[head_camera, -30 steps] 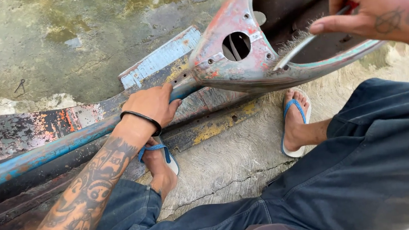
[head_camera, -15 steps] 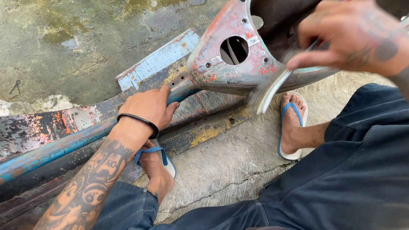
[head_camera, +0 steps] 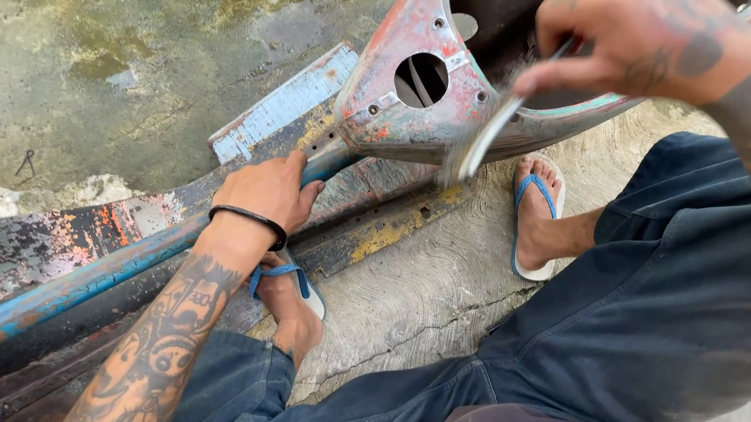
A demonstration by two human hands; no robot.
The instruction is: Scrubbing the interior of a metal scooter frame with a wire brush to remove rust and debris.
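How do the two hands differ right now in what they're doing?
The left hand lies low, pressing on the blue tube; the right hand is raised over the rusty shell, gripping a brush. The left wears a black wristband; the right shows none. Both arms are tattooed.

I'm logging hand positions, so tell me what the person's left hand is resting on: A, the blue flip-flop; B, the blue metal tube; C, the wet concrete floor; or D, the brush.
B: the left hand, with a black band at its wrist, lies on the blue metal tube near where it meets the rusty shell; the right hand holds the brush.
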